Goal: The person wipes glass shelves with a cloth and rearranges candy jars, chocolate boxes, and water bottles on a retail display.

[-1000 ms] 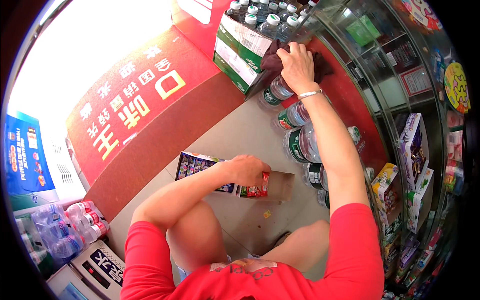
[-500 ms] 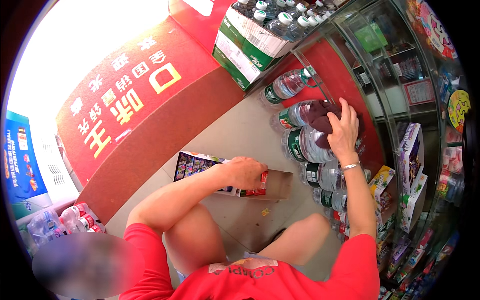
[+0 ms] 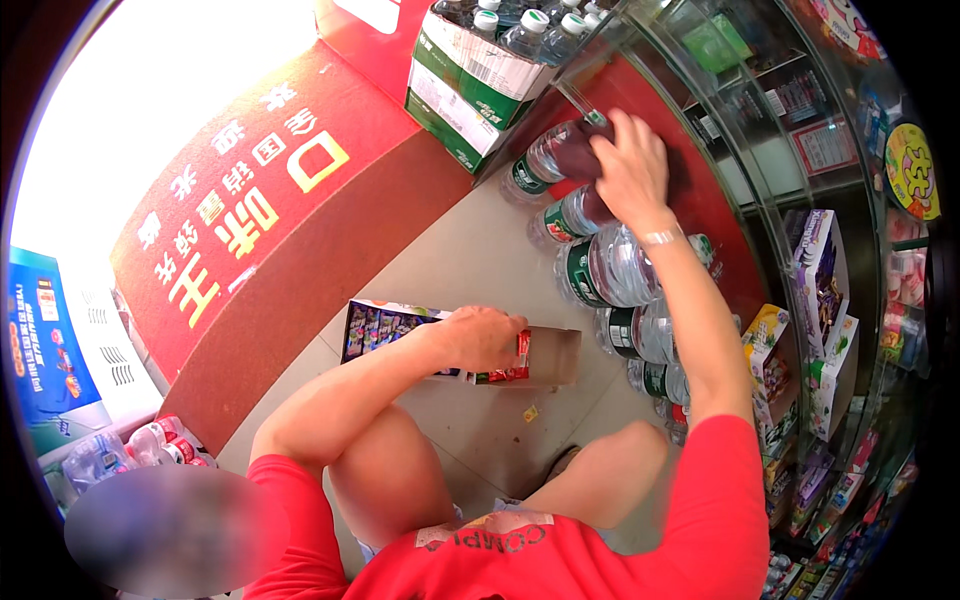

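Note:
My right hand (image 3: 632,175) grips a dark maroon cloth (image 3: 572,152), blurred by motion. It presses against the upper parts of large clear water bottles with green labels. The nearest are a bottle (image 3: 530,175) by the carton and a bottle (image 3: 552,222) beside it; a bigger bottle (image 3: 605,270) stands under my right wrist. My left hand (image 3: 487,338) is closed over the middle of a long open cardboard box (image 3: 555,358) on the floor; what its fingers hold is hidden. Small purple-wrapped packets (image 3: 375,330) fill one end of the box, and red packets (image 3: 512,368) lie beside my fingers.
A green-and-white carton (image 3: 465,95) of bottles stands at the far side. Glass shelves (image 3: 740,130) with candy boxes (image 3: 820,270) run down the right. A curved red counter (image 3: 300,220) bounds the left. A small yellow wrapper (image 3: 530,413) lies on the tiled floor.
My right hand has moved away from me and left with the cloth, toward the bottle nearest the carton. My left hand stays over the box. The view has shifted slightly.

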`<state>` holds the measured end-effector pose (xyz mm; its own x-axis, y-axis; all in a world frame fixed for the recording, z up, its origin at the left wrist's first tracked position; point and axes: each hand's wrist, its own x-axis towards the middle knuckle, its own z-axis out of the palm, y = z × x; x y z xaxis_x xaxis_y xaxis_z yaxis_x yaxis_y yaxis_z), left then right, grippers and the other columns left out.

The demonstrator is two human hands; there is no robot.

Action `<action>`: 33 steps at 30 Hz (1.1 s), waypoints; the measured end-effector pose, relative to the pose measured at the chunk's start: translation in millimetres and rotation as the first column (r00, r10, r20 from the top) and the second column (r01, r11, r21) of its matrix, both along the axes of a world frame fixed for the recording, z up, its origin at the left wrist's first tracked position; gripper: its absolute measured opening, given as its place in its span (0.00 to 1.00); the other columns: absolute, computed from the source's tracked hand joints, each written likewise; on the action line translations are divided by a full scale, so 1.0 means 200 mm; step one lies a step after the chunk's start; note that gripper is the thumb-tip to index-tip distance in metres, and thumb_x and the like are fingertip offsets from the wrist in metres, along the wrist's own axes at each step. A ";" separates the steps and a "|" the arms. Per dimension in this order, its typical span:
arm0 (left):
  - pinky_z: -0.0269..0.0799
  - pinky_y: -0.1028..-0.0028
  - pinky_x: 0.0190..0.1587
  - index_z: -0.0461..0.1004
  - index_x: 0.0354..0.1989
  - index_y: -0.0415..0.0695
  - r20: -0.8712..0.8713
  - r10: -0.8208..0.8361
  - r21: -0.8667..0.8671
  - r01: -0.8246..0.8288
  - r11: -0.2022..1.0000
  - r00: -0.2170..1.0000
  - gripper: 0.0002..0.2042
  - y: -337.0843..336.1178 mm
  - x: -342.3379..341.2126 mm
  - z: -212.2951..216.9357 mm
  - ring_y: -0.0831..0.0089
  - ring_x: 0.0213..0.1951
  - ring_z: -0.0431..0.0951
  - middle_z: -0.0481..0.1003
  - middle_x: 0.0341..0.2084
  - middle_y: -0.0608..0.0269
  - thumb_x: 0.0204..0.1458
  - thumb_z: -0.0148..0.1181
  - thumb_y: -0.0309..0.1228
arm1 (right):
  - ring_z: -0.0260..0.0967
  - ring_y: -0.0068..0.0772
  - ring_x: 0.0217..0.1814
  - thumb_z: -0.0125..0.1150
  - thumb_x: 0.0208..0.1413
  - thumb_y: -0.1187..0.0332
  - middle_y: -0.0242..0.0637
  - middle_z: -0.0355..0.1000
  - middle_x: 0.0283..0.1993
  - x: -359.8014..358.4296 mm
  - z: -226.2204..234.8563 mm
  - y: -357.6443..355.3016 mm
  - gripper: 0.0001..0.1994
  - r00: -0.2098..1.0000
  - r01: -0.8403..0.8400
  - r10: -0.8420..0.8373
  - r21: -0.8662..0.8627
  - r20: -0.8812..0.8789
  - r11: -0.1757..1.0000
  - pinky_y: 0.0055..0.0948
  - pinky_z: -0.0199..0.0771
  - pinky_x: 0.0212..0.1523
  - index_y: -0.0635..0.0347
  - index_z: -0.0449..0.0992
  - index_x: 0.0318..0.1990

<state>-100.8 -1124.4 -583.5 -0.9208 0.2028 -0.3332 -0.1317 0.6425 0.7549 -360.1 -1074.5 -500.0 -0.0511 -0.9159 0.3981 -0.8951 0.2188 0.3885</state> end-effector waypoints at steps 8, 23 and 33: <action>0.68 0.57 0.50 0.62 0.60 0.38 -0.020 -0.074 0.034 0.075 0.997 0.997 0.30 0.00 -0.03 0.00 0.48 0.49 0.73 0.74 0.46 0.45 0.54 0.58 0.45 | 0.62 0.49 0.55 0.61 0.37 0.74 0.45 0.64 0.54 0.02 0.01 0.26 0.07 0.995 0.034 -0.027 -0.068 0.095 0.997 0.45 0.66 0.45 0.60 0.77 0.29; 0.67 0.60 0.54 0.66 0.58 0.39 0.071 -0.042 -0.002 0.043 0.999 0.997 0.27 0.06 -0.06 0.00 0.49 0.52 0.72 0.74 0.48 0.45 0.53 0.59 0.42 | 0.62 0.49 0.58 0.57 0.38 0.77 0.45 0.64 0.51 -0.03 -0.04 1.02 0.04 0.958 0.154 -0.109 -0.157 0.265 0.975 0.41 0.66 0.56 0.65 0.71 0.25; 0.72 0.74 0.40 0.73 0.50 0.37 -0.417 0.230 0.193 -0.161 0.968 0.879 0.15 0.46 -0.42 0.37 0.71 0.42 0.77 0.78 0.39 0.55 0.53 0.60 0.25 | 0.63 0.51 0.58 0.55 0.45 0.72 0.48 0.66 0.51 0.16 -0.04 1.68 0.06 0.933 0.158 -0.083 -0.191 0.350 0.969 0.44 0.66 0.57 0.67 0.71 0.28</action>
